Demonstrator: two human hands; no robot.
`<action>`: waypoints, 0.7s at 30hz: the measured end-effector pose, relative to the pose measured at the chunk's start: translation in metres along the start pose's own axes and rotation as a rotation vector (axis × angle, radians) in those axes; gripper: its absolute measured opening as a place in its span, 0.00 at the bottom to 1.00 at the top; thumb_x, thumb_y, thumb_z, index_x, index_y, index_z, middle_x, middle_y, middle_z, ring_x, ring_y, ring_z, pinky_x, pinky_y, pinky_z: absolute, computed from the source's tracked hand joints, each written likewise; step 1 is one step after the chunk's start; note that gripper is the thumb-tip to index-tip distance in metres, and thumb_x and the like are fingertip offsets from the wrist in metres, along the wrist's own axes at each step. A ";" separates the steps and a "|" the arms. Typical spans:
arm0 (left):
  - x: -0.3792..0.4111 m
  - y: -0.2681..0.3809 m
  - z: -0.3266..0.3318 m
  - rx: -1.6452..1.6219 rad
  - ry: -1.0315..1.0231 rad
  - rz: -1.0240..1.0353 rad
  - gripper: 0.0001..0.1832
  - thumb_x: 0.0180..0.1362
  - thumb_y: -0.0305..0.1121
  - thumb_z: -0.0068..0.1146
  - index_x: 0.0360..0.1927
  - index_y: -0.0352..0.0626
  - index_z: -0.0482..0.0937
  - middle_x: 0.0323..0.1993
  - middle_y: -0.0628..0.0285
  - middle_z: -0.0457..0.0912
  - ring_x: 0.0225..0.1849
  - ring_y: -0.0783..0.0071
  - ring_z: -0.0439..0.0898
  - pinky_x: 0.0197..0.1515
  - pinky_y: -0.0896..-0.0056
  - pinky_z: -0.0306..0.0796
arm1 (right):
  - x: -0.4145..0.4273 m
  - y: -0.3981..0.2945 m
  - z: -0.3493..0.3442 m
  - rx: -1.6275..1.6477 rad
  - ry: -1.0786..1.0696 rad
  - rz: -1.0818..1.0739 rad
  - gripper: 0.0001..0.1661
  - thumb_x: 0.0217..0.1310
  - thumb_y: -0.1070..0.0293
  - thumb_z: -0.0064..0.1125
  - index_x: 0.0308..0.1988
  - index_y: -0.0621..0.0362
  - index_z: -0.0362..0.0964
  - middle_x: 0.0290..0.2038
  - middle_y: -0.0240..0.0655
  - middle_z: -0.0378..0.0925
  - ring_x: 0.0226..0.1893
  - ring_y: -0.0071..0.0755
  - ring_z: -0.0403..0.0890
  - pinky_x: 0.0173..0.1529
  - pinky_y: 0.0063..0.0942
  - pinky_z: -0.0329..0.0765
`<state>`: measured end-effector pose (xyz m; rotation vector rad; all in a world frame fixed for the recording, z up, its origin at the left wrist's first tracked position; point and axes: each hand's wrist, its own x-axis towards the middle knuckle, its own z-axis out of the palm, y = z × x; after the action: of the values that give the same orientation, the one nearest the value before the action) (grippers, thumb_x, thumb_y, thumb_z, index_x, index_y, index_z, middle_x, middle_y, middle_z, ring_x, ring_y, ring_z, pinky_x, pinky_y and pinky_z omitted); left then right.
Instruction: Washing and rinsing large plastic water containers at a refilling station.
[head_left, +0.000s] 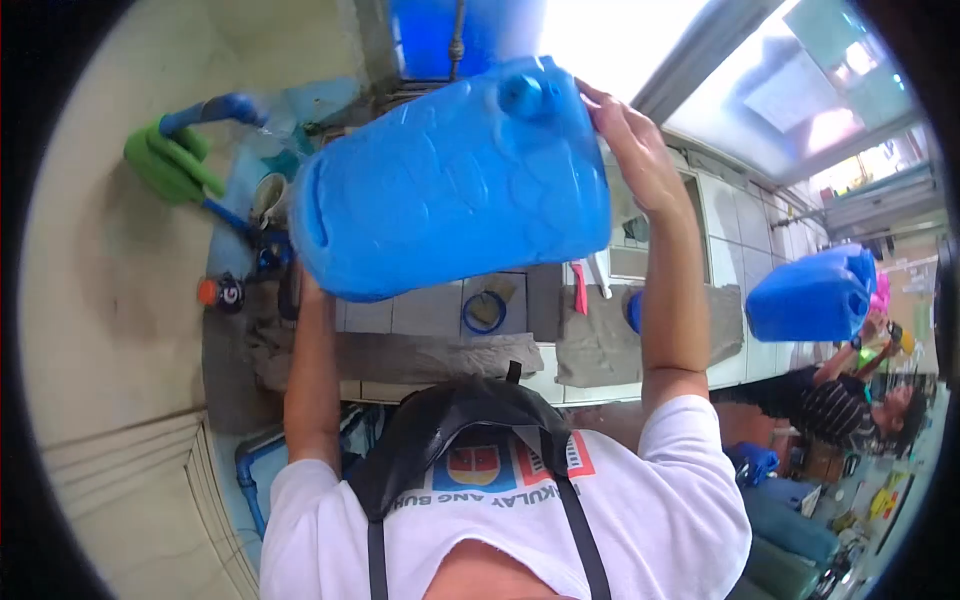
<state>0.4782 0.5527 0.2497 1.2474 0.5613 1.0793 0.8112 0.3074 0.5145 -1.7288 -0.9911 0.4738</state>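
Note:
A large blue plastic jug (450, 180) is raised in front of me, lying nearly on its side, tilted up to the right. Its blue cap (521, 94) is at the upper right. My right hand (626, 142) grips the jug's right end, fingers over the edge. My left forearm (311, 367) reaches up to the jug's lower left end; the hand itself is hidden behind it, and the jug is held up between both arms. Beneath lies a tiled counter (435, 311) with a blue ring (484, 311) around something brownish.
Grey cloths (435, 354) lie along the counter's front edge. A second blue jug (810, 296) stands at right, near a person in a striped top (836, 401). An orange-capped bottle (221, 291) is at left, below a blue pipe with green cloth (169, 161). A pink-handled item (580, 289) lies mid-counter.

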 end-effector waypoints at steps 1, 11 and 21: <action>-0.002 -0.001 0.012 -0.122 -0.040 0.006 0.29 0.69 0.46 0.48 0.71 0.54 0.60 0.67 0.56 0.67 0.66 0.57 0.69 0.69 0.44 0.62 | 0.001 -0.009 0.002 -0.052 -0.071 -0.086 0.63 0.42 0.22 0.62 0.65 0.61 0.62 0.60 0.62 0.65 0.57 0.67 0.71 0.55 0.60 0.75; -0.009 -0.089 0.085 -0.872 -0.283 -0.398 0.33 0.66 0.44 0.54 0.72 0.60 0.56 0.68 0.60 0.65 0.67 0.59 0.67 0.68 0.43 0.64 | -0.003 -0.093 0.036 -0.442 -0.347 -0.524 0.63 0.38 0.30 0.71 0.70 0.42 0.54 0.68 0.49 0.55 0.64 0.70 0.59 0.60 0.64 0.66; -0.005 -0.054 0.129 -1.120 -0.400 -0.476 0.32 0.67 0.51 0.49 0.72 0.62 0.56 0.69 0.60 0.65 0.68 0.57 0.66 0.69 0.42 0.63 | -0.006 -0.151 0.046 -0.357 -0.531 -0.375 0.60 0.44 0.36 0.71 0.71 0.43 0.52 0.68 0.50 0.54 0.62 0.72 0.62 0.58 0.64 0.70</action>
<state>0.6021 0.4905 0.2340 0.2768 -0.0988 0.5354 0.7160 0.3473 0.6343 -1.6973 -1.8342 0.5450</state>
